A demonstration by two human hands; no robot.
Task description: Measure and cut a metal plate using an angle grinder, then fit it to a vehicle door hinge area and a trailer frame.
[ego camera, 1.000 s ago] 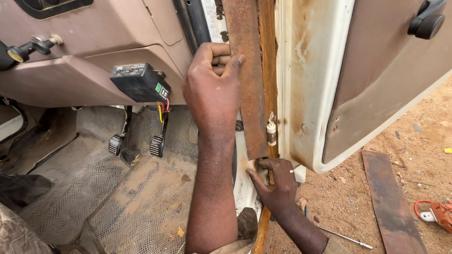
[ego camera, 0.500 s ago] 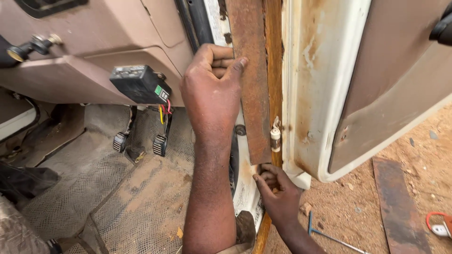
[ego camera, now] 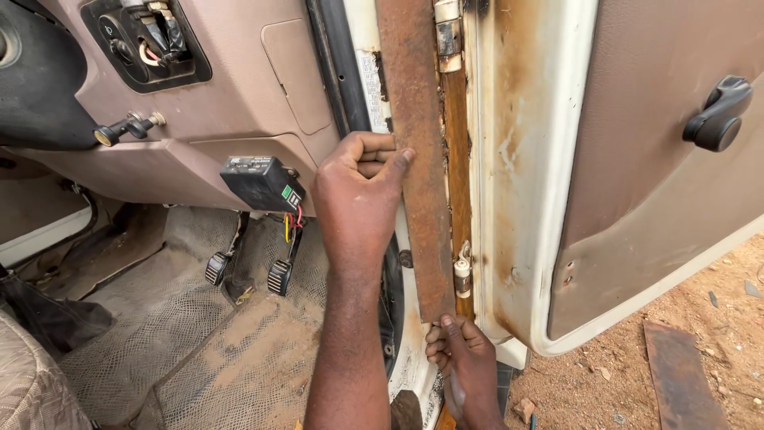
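2 hands hold a rusty strip (ego camera: 418, 159) that stands upright against the door pillar (ego camera: 360, 72) of a vehicle. The left hand (ego camera: 358, 199) is curled around the strip's left edge about halfway up, fingers hooked behind it and thumb pressed on its front face. The right hand (ego camera: 461, 358) is closed around the strip's bottom end, thumb up on the rust; something thin and grey shows in its palm, too hidden to tell. Just right of the strip runs a rusted hinge line with a white hinge (ego camera: 461, 275) near the strip's lower end, and beyond that the open door (ego camera: 637, 199) with a black handle (ego camera: 719, 115). Left of the strip hang a black box (ego camera: 261, 181) with coloured wires and 2 pedals (ego camera: 248, 272) over the floor mat (ego camera: 199, 342). Right of the strip, below the door, a flat metal piece (ego camera: 683, 374) lies on red dirt.
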